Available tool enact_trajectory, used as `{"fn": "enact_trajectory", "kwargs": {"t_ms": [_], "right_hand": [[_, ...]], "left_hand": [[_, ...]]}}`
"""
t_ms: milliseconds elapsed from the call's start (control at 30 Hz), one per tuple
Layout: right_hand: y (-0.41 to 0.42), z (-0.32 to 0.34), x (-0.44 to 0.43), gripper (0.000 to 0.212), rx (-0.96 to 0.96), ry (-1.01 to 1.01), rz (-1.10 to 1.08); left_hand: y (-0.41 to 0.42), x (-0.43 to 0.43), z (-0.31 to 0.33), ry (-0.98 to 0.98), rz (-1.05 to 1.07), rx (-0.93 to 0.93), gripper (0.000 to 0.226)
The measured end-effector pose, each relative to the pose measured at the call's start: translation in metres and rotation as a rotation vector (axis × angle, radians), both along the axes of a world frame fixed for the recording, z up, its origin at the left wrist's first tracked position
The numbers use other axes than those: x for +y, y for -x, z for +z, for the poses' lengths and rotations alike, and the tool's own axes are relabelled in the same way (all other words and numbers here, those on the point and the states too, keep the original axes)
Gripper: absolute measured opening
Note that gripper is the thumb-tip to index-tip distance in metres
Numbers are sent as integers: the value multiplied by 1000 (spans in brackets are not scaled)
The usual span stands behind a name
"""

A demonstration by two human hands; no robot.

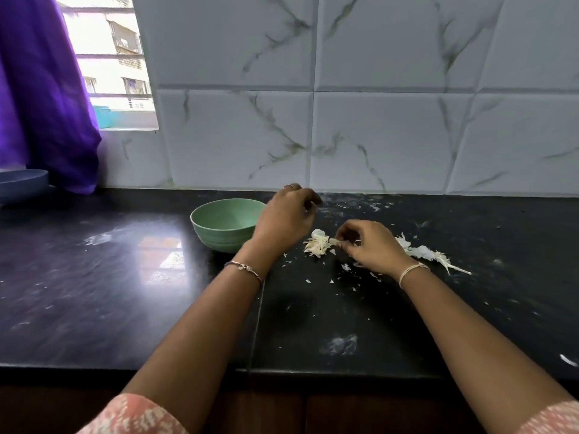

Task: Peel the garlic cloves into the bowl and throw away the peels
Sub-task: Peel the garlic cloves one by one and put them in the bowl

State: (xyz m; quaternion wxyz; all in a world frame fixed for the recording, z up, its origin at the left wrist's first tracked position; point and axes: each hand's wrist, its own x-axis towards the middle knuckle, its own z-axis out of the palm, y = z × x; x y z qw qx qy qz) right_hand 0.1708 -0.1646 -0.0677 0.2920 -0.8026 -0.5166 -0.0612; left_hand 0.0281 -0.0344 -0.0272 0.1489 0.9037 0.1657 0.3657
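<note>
Risk: the papery peels (318,244) lie loose on the counter (125,277), and a hasty sweep could flick scraps into the green bowl (219,238) just beside them. Right hand (372,247) pinches the heap's edge, fingers curled tight. Left hand (286,219) is curled by the bowl's rim; cannot tell whether it holds a clove.

A glossy black stone countertop (94,277) met a white grey-veined tiled wall (376,89); daylight entered a barred window (106,57) beside a purple curtain (40,89).
</note>
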Motion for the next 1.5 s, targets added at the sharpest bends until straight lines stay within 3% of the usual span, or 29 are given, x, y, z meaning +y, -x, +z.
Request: {"fn": "enact_trajectory", "kwargs": {"t_ms": [167, 267, 367, 533, 667, 833, 967, 1133, 1233, 1367, 1500], "right_hand": [[-13, 5, -14, 22, 345, -219, 32], [-22, 7, -24, 18, 418, -254, 20], [-25, 10, -28, 10, 429, -221, -6], [-21, 16, -32, 10, 427, -85, 48], [-15, 22, -34, 14, 458, -8, 113], [4, 55, -23, 7, 164, 275, 156], [21, 95, -12, 9, 8, 271, 143], [31, 57, 10, 9, -222, 568, 115], [30, 64, 6, 5, -175, 537, 141], [30, 76, -5, 6, -68, 302, 136], [29, 38, -9, 3, -92, 484, 119]], "left_hand": [[-30, -9, -31, 33, -100, 328, 26], [-39, -9, -43, -41, -41, 516, 31], [-40, -6, -46, -133, 26, 580, 35], [-33, 3, -50, -125, 82, 517, 36], [-22, 10, -53, 34, 48, 348, 29], [-17, 5, -51, 84, 31, 201, 26], [-18, 4, -49, 90, 67, 123, 25], [-18, 3, -49, 108, 81, 83, 25], [-19, 0, -50, 111, 81, 88, 25], [-22, 2, -52, 116, 78, 80, 26], [-23, 3, -53, 117, 76, 69, 28]]}}
